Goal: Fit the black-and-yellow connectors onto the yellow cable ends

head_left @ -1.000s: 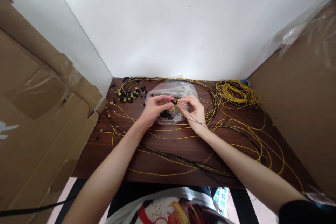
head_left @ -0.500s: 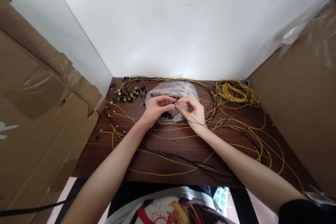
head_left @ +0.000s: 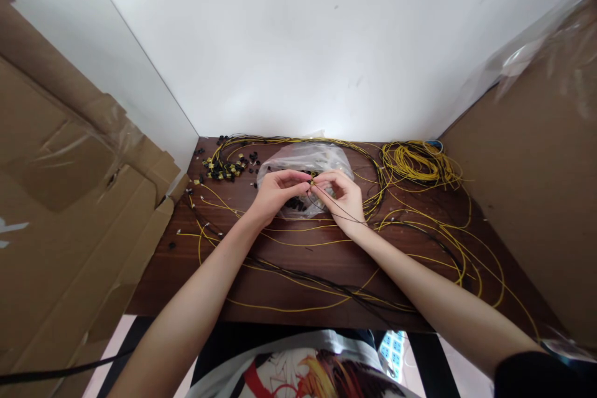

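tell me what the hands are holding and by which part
Both hands pinch one tiny connector between their fingertips: left hand on its left side, right hand where the thin black wire joins.

No readable writing, label, brand, number or sign appears anywhere: none on the cardboard sheets (head_left: 69,199), the clear plastic bag (head_left: 303,158), the yellow wires (head_left: 420,165) or the printed shirt (head_left: 298,373), which shows only artwork.

A dark wooden table (head_left: 298,289) carries loose yellow wires (head_left: 280,308) and thin black wires (head_left: 326,286) strewn across it, a yellow wire coil (head_left: 420,165) at the back right, small black-and-yellow connectors (head_left: 226,168) back left, and a clear plastic bag (head_left: 303,158) mid-back.
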### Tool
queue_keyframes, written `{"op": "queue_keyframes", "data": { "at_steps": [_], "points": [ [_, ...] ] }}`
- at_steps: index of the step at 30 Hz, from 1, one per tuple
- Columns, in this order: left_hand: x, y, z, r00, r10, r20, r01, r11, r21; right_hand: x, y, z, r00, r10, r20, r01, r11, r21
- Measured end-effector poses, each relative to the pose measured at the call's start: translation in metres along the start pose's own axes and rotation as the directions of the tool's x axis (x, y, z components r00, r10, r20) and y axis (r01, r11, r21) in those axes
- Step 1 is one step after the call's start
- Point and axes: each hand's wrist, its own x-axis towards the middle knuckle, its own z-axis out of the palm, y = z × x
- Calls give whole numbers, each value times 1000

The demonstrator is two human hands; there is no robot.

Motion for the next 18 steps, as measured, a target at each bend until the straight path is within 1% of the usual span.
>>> {"op": "queue_keyframes", "data": {
  "at_steps": [9,14,18],
  "points": [
    [1,-1,-1,1000,2,-4,-2,1000,7,0,0,-1,1000,-29,-10,29,999,16],
    [1,-2,0,1000,3,-22,-4,1000,-6,0,2,-1,1000,-24,-10,24,999,25],
    [0,0,1,999,12,-39,-12,1000,19,0,4,0,1000,-25,-7,25,999,34]
  ]
}}
